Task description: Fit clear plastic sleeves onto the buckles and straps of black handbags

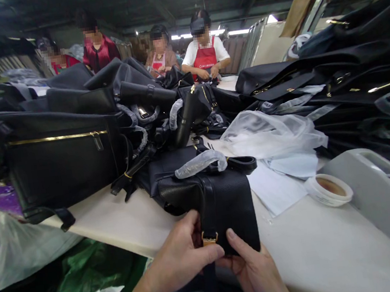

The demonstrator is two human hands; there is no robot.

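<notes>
A black leather bag (229, 199) lies at the table's near edge, its flap toward me. A strap with a gold buckle (210, 239) runs down its front. My left hand (185, 248) is closed at the buckle, thumb below it and fingers curled behind the strap. My right hand (250, 265) grips the flap's lower edge, thumb on the front and fingers underneath. On top, the bag's handle (200, 163) is wrapped in clear plastic. A narrow black strap (242, 162) loops beside the handle. The fingers behind the flap are partly hidden.
Black bags are heaped at left (61, 163) and right (360, 62). Right of my hands are white paper sheets (276, 192), a plastic bag (275, 130), a tape roll (330, 188) and a grey dispenser (378, 203). Several people stand across the table (119, 227).
</notes>
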